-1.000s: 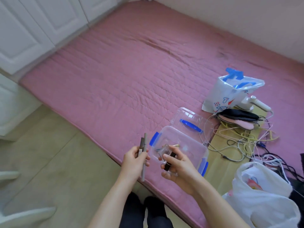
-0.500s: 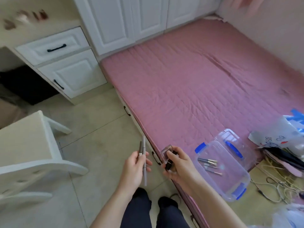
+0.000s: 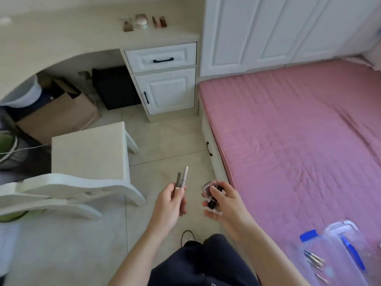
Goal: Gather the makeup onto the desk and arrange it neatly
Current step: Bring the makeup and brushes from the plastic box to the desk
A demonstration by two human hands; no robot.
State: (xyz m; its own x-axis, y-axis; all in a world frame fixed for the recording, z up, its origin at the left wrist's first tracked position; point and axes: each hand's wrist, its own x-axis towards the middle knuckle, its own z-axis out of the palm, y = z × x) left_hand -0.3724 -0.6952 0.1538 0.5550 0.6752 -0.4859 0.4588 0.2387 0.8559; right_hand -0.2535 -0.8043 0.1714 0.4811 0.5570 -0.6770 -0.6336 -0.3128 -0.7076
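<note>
While pinched, two pencils [image 3: 181, 179] above left fingers [image 3: 172, 193]

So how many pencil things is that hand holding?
2. Both makeup pencils, a shorter grey one and a longer pale one, stand side by side in the left hand.

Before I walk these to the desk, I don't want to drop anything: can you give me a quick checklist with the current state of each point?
1. Left hand grips both pencils: ok.
2. Right hand holds the compact and the dark tube: ok, though the tube's grip is partly hidden.
3. Floor to the desk free: not ok, the chair stands partly in the way.
4. Bare desk space beside the makeup already there: ok.
5. Box on the bed emptied: not ok, brushes remain.
</note>
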